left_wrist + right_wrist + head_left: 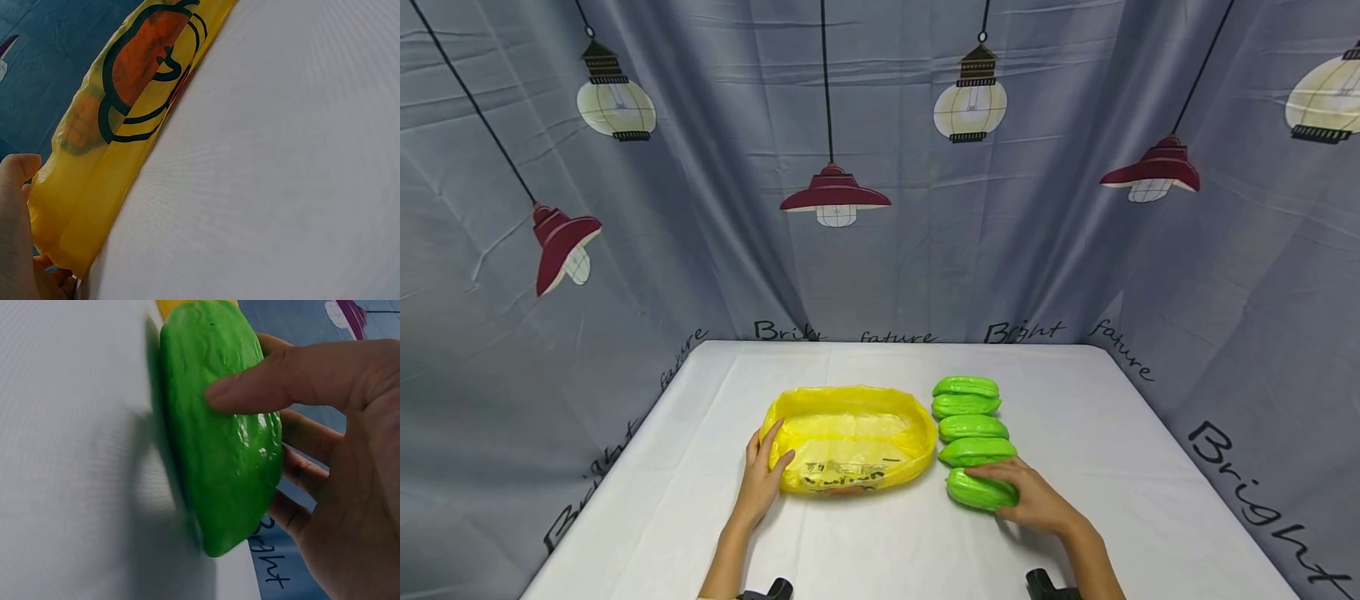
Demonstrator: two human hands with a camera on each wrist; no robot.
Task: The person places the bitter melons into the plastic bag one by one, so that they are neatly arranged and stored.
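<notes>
A yellow plastic bag (pixel 917 425) lies with its mouth spread wide in the middle of the white table. My left hand (pixel 762 482) holds its left side, the thumb over the rim and some fingers hidden behind the plastic. A cartoon print in orange and dark green marks the bag's outer wall (pixel 94 187) in the left wrist view. To the right of the bag, several glossy green bitter melons (pixel 973 427) lie in a column. My right hand (pixel 1036 498) grips the nearest bitter melon (pixel 215 444), thumb across one side and fingers round the other.
A white cloth covers the table (pixel 865 554), whose far edge meets a grey-blue curtain (pixel 880 275) printed with lamps and lettering. Dark wrist mounts (pixel 1051 585) show at the bottom of the head view. The other bitter melons sit close together beside the bag's right rim.
</notes>
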